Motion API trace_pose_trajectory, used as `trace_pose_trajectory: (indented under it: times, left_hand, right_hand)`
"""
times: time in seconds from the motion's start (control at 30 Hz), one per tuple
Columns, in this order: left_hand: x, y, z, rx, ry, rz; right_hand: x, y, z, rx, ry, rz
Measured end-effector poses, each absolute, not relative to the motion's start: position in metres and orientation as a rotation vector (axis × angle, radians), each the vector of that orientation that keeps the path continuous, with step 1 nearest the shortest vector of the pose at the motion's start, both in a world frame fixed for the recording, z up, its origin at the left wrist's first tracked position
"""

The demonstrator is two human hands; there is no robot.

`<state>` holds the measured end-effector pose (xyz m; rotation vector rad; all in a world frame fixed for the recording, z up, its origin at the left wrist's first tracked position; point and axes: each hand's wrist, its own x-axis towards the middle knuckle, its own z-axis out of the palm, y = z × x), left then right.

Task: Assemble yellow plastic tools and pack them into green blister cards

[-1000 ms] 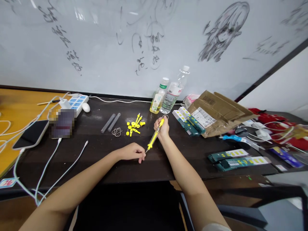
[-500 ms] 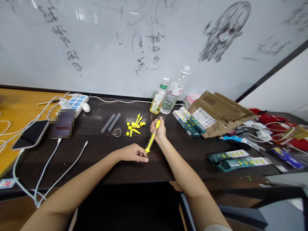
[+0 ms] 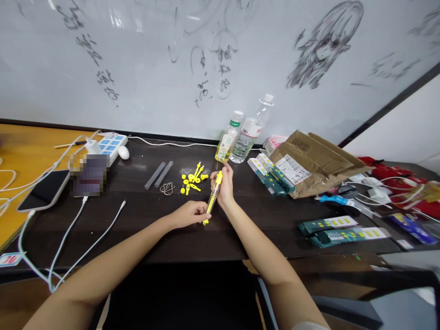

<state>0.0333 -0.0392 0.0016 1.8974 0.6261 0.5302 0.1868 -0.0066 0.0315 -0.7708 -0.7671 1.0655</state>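
Note:
A clear tube with yellow parts [image 3: 212, 200] is held at a tilt between my two hands. The fingers of my right hand [image 3: 226, 187] are wrapped round its upper end. Near its lower end, my left hand [image 3: 191, 214] pinches it between thumb and fingers. Several small yellow pieces [image 3: 194, 178] lie loose on the dark table just beyond my left hand. Left of them are a coil of thin wire or bands [image 3: 167, 188] and two clear tubes [image 3: 159, 175] lying side by side.
Two bottles [image 3: 245, 140] stand by the whiteboard [image 3: 144, 68]. Green-and-white packets [image 3: 271, 174] and a cardboard parcel [image 3: 302, 160] lie to their right, with more packets [image 3: 347, 235] nearer me. Phones [image 3: 44, 190], cables and a power strip [image 3: 115, 145] are at the left.
The tube has moved slightly left and stands steeper in view. My left hand has shifted up along it, so its lower yellow tip now shows below my fingers.

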Motion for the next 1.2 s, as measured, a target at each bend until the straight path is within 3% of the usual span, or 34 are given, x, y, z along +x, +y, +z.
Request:
trace_pose_trajectory:
  times: [0.5,0.8,1.03,1.2]
  left_hand:
    - [0.028,-0.028,0.003,1.944,0.817,0.706]
    - [0.025,-0.023,0.002,2.092,0.981,0.710]
    - [0.026,-0.018,-0.005,1.912,1.027,0.989]
    - [0.026,-0.012,-0.011,1.601,0.889,1.178]
  right_hand:
    - [0.182,-0.010,0.019,-0.899,-1.005,1.490]
    - [0.167,-0.008,-0.002,-0.847,-1.119,1.481]
    - [0.157,-0.015,-0.006,-0.870,-1.329,1.373]
    - [0.162,-0.010,-0.007,-0.939,-1.513,1.114]
